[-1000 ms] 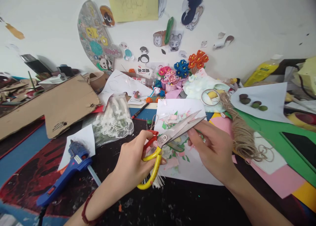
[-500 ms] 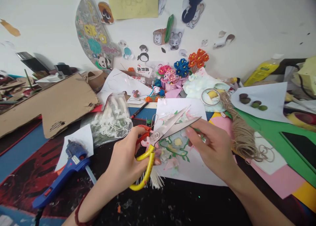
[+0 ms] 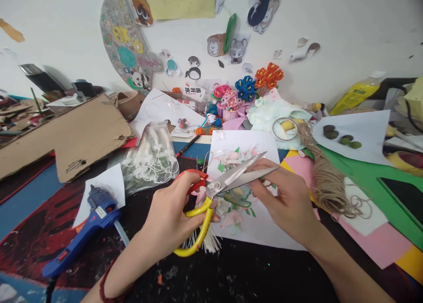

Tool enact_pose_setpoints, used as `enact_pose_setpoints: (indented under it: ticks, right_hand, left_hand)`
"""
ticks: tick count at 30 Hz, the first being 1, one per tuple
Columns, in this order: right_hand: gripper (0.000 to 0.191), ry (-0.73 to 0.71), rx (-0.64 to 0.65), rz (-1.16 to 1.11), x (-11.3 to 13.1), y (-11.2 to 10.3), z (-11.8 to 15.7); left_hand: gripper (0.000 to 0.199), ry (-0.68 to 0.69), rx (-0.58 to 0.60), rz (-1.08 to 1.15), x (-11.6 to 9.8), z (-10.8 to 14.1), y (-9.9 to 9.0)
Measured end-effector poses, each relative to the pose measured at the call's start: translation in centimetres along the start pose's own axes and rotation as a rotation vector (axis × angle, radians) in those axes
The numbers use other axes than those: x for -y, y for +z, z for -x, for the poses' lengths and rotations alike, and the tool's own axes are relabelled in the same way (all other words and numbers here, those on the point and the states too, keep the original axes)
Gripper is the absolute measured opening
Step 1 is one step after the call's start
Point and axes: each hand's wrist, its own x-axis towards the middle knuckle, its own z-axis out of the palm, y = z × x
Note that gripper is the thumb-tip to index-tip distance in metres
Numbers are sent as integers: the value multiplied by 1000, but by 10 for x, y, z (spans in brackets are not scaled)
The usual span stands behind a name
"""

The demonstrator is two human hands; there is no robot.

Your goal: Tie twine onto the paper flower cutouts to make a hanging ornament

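Observation:
My left hand (image 3: 170, 208) is wrapped round the red and yellow handles of a pair of scissors (image 3: 216, 188), whose blades point up to the right and stand slightly apart. The blade tips reach the fingers of my right hand (image 3: 286, 197). Those fingers are pinched together by the blades; whatever they hold is hidden or too small to name. Below the scissors lies a white sheet (image 3: 267, 232) with green, pink and pale paper scraps (image 3: 231, 217) on it. A bundle of white bristles (image 3: 211, 239) shows under the yellow handle.
On the left are a blue glue gun (image 3: 89, 230), a bag of white strings (image 3: 152, 162) and cardboard (image 3: 89, 135). Twine (image 3: 327, 188), coloured paper (image 3: 373, 170) and a dark phone-like slab (image 3: 401, 201) lie right. Craft flowers (image 3: 246, 89) stand behind.
The scissor blades have closed somewhat and shifted slightly right, with their tips now over my right fingers. My right hand has moved a little right. The view has shifted slightly.

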Motion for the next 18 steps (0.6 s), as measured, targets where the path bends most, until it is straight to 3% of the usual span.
enact_pose_setpoints:
  ticks: [18]
  right_hand:
    - [15,-36,13,53,-1,0,0]
  left_hand:
    - [38,-23,6,9,3,2,1]
